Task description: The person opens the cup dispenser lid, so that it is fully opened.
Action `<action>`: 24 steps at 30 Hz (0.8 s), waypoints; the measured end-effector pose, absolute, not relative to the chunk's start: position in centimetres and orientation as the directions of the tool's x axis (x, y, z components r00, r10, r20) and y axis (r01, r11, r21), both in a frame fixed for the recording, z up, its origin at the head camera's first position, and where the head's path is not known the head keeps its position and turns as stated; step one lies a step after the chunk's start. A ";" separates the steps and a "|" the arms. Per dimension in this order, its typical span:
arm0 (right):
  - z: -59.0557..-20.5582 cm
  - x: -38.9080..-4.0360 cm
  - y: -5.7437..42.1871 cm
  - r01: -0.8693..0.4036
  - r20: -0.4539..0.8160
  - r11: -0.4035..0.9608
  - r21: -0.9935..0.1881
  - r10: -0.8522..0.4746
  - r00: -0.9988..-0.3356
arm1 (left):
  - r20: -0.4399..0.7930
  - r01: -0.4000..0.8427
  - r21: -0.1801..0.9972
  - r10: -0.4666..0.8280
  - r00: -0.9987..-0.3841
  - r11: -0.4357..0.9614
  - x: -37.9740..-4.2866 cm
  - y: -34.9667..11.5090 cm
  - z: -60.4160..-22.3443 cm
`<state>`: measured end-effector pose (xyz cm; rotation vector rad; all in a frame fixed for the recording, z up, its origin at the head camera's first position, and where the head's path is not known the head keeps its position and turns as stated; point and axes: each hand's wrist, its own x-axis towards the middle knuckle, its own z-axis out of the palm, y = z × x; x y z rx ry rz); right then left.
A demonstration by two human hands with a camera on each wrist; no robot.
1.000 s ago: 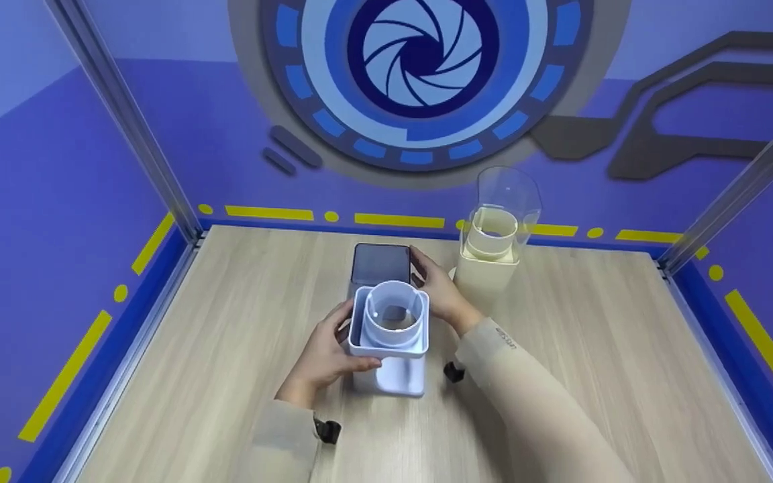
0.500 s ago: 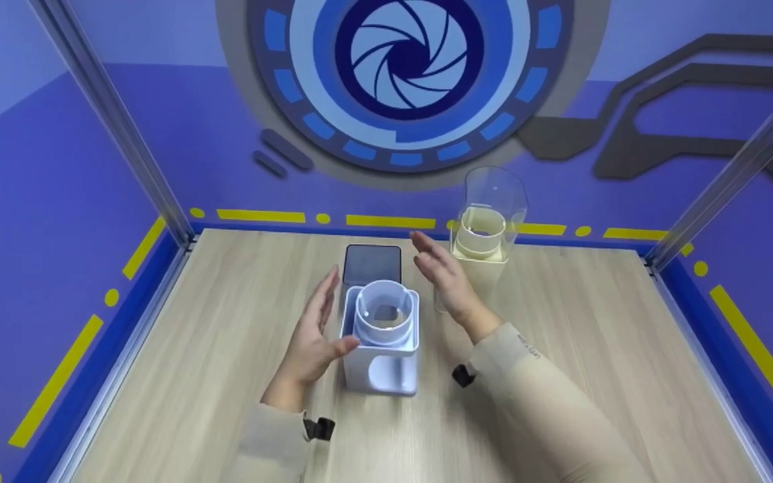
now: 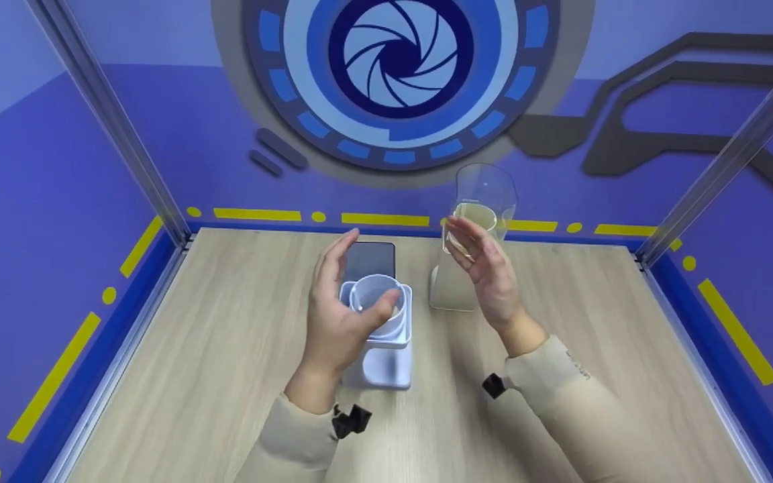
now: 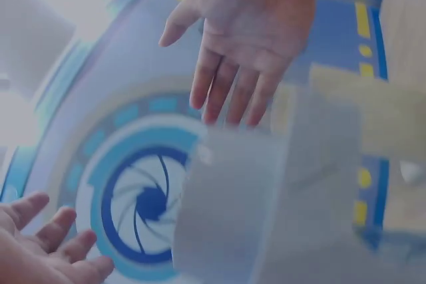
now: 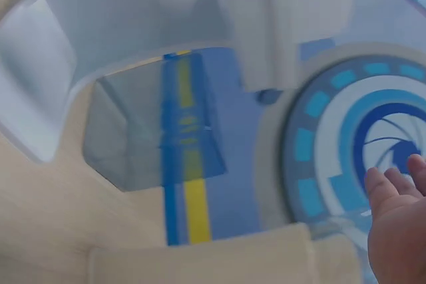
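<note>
A pale blue-white boxy device (image 3: 386,365) with an open recess in its lower front stands on the table. Its upright round collar (image 3: 376,285) rises inside a square rim. My left hand (image 3: 336,318) hovers raised at its left, thumb passing in front of the collar; the left wrist view shows this hand (image 4: 50,254) apart from the device. My right hand (image 3: 497,285), fingers extended, is held up before a similar cream device (image 3: 452,288) and partly hides it. Both palms hold nothing. In the right wrist view, the right hand (image 5: 399,224) appears at the lower right.
Directly behind the pale device is a smoky see-through container (image 3: 370,260). A tall clear cover (image 3: 486,181) rises from the cream device. Blue printed panels with metal corner posts (image 3: 115,127) enclose the wooden tabletop (image 3: 225,335).
Both hands have let go of the pale device's sides. The right hand has moved right, up to the cream device; the left has lifted and opened. The head view has shifted slightly.
</note>
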<state>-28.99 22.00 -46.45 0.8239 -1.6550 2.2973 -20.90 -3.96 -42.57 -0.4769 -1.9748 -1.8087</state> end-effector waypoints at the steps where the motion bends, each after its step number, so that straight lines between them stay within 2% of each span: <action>1: -46.1 -28.8 22.4 -0.476 0.556 -0.369 -0.798 -0.148 -0.818 | 0.526 0.523 0.849 -0.026 -0.850 0.079 -20.9 -3.3 -42.4; 7: -44.5 -28.2 24.9 -0.576 0.635 -0.400 -0.713 -0.020 -0.772 | 0.525 0.524 0.851 -0.005 -0.851 0.041 -21.1 0.7 -42.1; 14: -45.5 -28.4 27.0 -0.640 0.613 -0.319 -0.699 0.193 -0.766 | 0.484 0.484 0.874 0.008 -0.875 0.039 -21.4 5.6 -43.2; 18: -46.6 -28.7 28.0 -0.617 0.561 -0.253 -0.745 0.260 -0.786 | 0.432 0.432 0.898 0.022 -0.902 0.077 -21.9 8.0 -43.9; 24: -48.7 -29.5 29.2 -0.501 0.443 -0.149 -0.853 0.303 -0.844 | 0.394 0.389 0.916 -0.036 -0.918 0.101 -23.4 10.9 -46.2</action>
